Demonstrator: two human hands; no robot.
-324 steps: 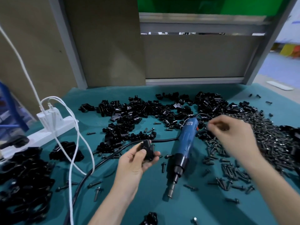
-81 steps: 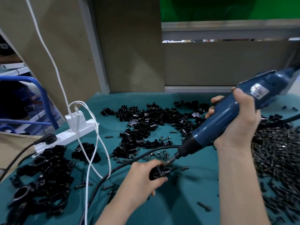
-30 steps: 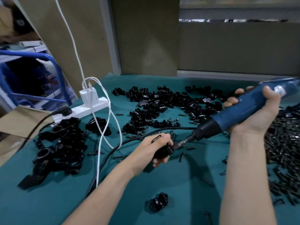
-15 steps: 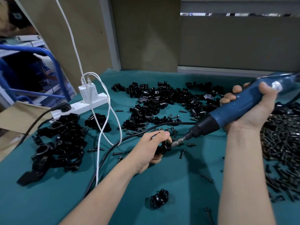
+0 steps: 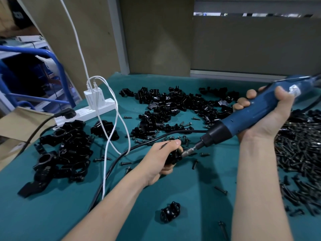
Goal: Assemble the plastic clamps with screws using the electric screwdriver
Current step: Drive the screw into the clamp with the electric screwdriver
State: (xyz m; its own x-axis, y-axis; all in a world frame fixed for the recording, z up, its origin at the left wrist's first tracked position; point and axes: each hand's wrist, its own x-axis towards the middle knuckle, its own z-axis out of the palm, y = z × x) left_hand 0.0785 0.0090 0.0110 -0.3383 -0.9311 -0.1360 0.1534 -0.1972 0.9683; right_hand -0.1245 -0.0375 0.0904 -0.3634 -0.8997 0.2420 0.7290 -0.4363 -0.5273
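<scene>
Just right of the left grip [image 5: 161,158], which clenches a black plastic clamp [image 5: 175,156] low over the bench [image 5: 191,185], the bit [image 5: 189,151] of the blue electric screwdriver [image 5: 251,115], clasped by the right grip [image 5: 266,126], has stayed pressed into the clamp this last second, so I judge the screw is nearly driven home.

Blue elec screwdriver [image 5: 246,119] tilted, bit tip on small black clamp [image 5: 174,156]; clamp pile [image 5: 166,108] behind screwdriver, screw heap [image 5: 298,153] to its right, lone clamp [image 5: 169,212] in front
</scene>
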